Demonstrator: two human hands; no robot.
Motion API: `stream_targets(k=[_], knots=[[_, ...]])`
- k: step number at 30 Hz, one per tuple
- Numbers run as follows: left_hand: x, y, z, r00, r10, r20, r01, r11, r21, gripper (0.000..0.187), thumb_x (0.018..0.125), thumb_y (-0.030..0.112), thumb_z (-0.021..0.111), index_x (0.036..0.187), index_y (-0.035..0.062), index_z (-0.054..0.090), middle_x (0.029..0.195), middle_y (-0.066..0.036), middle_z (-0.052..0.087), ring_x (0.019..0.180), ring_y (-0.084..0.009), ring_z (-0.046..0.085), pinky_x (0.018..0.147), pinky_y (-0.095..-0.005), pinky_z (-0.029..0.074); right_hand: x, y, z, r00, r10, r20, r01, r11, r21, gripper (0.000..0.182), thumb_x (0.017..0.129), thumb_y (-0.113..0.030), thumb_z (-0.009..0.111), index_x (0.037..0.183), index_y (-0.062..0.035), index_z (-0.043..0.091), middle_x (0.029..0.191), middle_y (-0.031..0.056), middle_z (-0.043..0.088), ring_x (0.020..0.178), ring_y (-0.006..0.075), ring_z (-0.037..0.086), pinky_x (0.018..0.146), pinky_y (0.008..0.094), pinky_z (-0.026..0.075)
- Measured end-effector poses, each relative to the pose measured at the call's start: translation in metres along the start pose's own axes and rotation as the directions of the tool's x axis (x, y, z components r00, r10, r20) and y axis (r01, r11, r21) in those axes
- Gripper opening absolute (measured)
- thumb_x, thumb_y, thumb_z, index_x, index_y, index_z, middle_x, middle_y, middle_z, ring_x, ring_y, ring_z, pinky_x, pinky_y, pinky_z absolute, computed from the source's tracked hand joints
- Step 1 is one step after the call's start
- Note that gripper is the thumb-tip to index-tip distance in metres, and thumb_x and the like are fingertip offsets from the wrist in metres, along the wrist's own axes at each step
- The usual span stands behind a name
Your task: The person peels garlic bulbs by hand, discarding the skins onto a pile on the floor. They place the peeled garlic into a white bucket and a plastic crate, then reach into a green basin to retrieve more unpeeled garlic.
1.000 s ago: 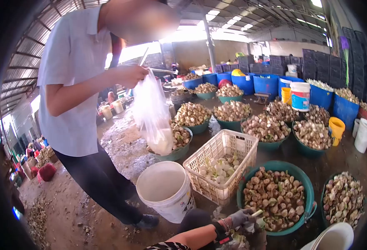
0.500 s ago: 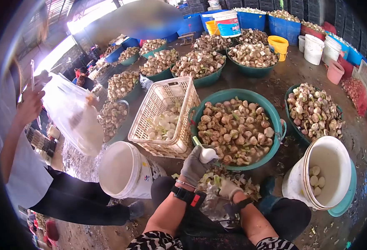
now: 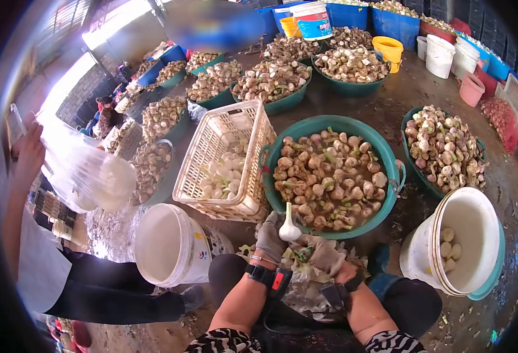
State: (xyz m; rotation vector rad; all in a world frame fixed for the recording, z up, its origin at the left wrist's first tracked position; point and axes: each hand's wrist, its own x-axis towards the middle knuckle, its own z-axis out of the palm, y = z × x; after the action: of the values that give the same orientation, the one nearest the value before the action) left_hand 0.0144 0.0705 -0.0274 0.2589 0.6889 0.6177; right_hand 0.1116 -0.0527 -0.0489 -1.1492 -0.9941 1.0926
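A: How are the arms?
B: Both reach forward from the bottom, and the hands come close together in the middle. The left hand (image 3: 270, 240) and the right hand (image 3: 326, 257) wear grey gloves.
A: What does the left one do?
B: Its fingers are bent, and it holds a white garlic bulb (image 3: 289, 232). The stem points up.
A: And the right hand?
B: It is curled, with its back up, just beside the bulb. I cannot tell if it grips anything.
A: So where is the bulb?
B: Between the two hands, at the left hand's fingers and a bit higher than the right hand. It is in front of the near edge of the big green tub (image 3: 331, 122), which has brown garlic (image 3: 323, 176) in it.
A: What else is near?
B: Torn peels (image 3: 306, 289) are under the hands. A pale crate (image 3: 189, 187) with white bulbs is past the left hand. A white bucket (image 3: 419, 250) is off to the right.
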Motion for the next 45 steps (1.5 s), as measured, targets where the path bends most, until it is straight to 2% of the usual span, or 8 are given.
stream_targets(k=[13, 17, 18, 28, 33, 37, 41, 45], knots=[[0.01, 0.001, -0.011, 0.994, 0.097, -0.045, -0.093, 0.992, 0.079, 0.014, 0.09, 0.017, 0.049, 0.096, 0.006, 0.054, 0.088, -0.008, 0.06, 0.082, -0.0246, 0.058, 0.077, -0.0433, 0.049, -0.011, -0.045, 0.007, 0.953, 0.023, 0.303, -0.172, 0.862, 0.476, 0.013, 0.086, -0.012, 0.057, 0.094, -0.0016, 0.058, 0.083, 0.003, 0.059, 0.076, 0.0116, 0.055, 0.068, 0.0265, 0.047], [0.022, 0.011, -0.027, 0.999, -0.016, 0.037, 0.019, 0.998, -0.064, 0.02, 0.091, 0.022, 0.048, 0.1, 0.0058, 0.053, 0.094, -0.01, 0.06, 0.087, -0.0295, 0.058, 0.08, -0.0513, 0.047, -0.003, -0.022, -0.006, 0.95, 0.287, 0.125, -0.305, 0.937, 0.167, 0.026, 0.084, -0.02, 0.061, 0.099, 0.0014, 0.059, 0.088, 0.0043, 0.062, 0.078, 0.0121, 0.056, 0.073, 0.0267, 0.047], [0.017, 0.011, -0.019, 0.999, -0.018, 0.035, 0.02, 0.998, -0.055, 0.02, 0.091, 0.022, 0.048, 0.101, 0.0061, 0.053, 0.095, -0.01, 0.06, 0.087, -0.0293, 0.058, 0.079, -0.0512, 0.047, -0.003, -0.02, -0.012, 0.982, 0.184, -0.04, -0.184, 0.891, -0.414, 0.032, 0.083, -0.025, 0.062, 0.1, 0.0021, 0.06, 0.089, 0.0104, 0.065, 0.079, 0.0177, 0.06, 0.074, 0.0302, 0.047], [0.023, 0.111, 0.067, 0.905, 0.395, 0.157, -0.403, 0.915, 0.021, 0.035, 0.086, 0.037, 0.051, 0.101, 0.0056, 0.054, 0.098, -0.01, 0.059, 0.09, -0.024, 0.057, 0.082, -0.0409, 0.048, 0.045, 0.0, -0.031, 0.975, 0.033, -0.219, -0.158, 0.794, -0.587, 0.027, 0.079, -0.017, 0.055, 0.103, -0.0086, 0.061, 0.093, 0.0186, 0.062, 0.09, 0.0366, 0.058, 0.078, 0.0401, 0.045], [0.053, 0.102, 0.003, 0.91, 0.395, 0.127, -0.408, 0.908, 0.096, 0.022, 0.085, 0.032, 0.056, 0.092, 0.0109, 0.056, 0.081, -0.001, 0.053, 0.071, -0.014, 0.05, 0.061, -0.0283, 0.043, 0.08, 0.03, -0.138, 0.935, -0.292, -0.203, -0.081, 0.381, -0.921, 0.035, 0.068, -0.014, 0.057, 0.103, -0.0103, 0.061, 0.1, 0.0165, 0.06, 0.102, 0.0346, 0.052, 0.088, 0.0452, 0.04], [0.053, 0.071, 0.051, 0.971, 0.164, 0.174, -0.227, 0.856, 0.464, 0.02, 0.088, 0.02, 0.054, 0.103, 0.0055, 0.055, 0.086, -0.001, 0.058, 0.079, -0.01, 0.055, 0.067, -0.0239, 0.047, 0.101, 0.069, -0.195, 0.906, 0.246, -0.344, -0.372, 0.079, -0.925, 0.059, 0.075, -0.013, 0.053, 0.132, -0.0056, 0.039, 0.144, 0.0108, 0.023, 0.134, 0.0312, 0.014, 0.11, 0.0405, 0.01], [0.066, 0.047, 0.063, 0.988, 0.046, 0.149, -0.126, 0.799, 0.588, 0.028, 0.087, 0.024, 0.057, 0.108, 0.0064, 0.054, 0.09, 0.0, 0.059, 0.075, -0.0091, 0.056, 0.065, -0.0234, 0.046, 0.13, 0.069, -0.185, 0.685, 0.534, -0.495, -0.341, -0.365, -0.866, 0.053, 0.087, -0.023, 0.046, 0.136, -0.0118, 0.032, 0.143, 0.008, 0.026, 0.133, 0.028, 0.019, 0.11, 0.0437, 0.01], [0.064, 0.03, 0.061, 0.982, 0.008, 0.188, -0.136, 0.721, 0.679, 0.029, 0.086, 0.023, 0.056, 0.107, 0.0021, 0.053, 0.083, -0.002, 0.057, 0.075, -0.0111, 0.055, 0.063, -0.0247, 0.045, 0.125, 0.079, -0.181, 0.643, 0.458, -0.613, -0.548, -0.284, -0.787, 0.056, 0.081, -0.016, 0.053, 0.134, -0.011, 0.035, 0.132, 0.0095, 0.041, 0.118, 0.0264, 0.04, 0.104, 0.0401, 0.024]])
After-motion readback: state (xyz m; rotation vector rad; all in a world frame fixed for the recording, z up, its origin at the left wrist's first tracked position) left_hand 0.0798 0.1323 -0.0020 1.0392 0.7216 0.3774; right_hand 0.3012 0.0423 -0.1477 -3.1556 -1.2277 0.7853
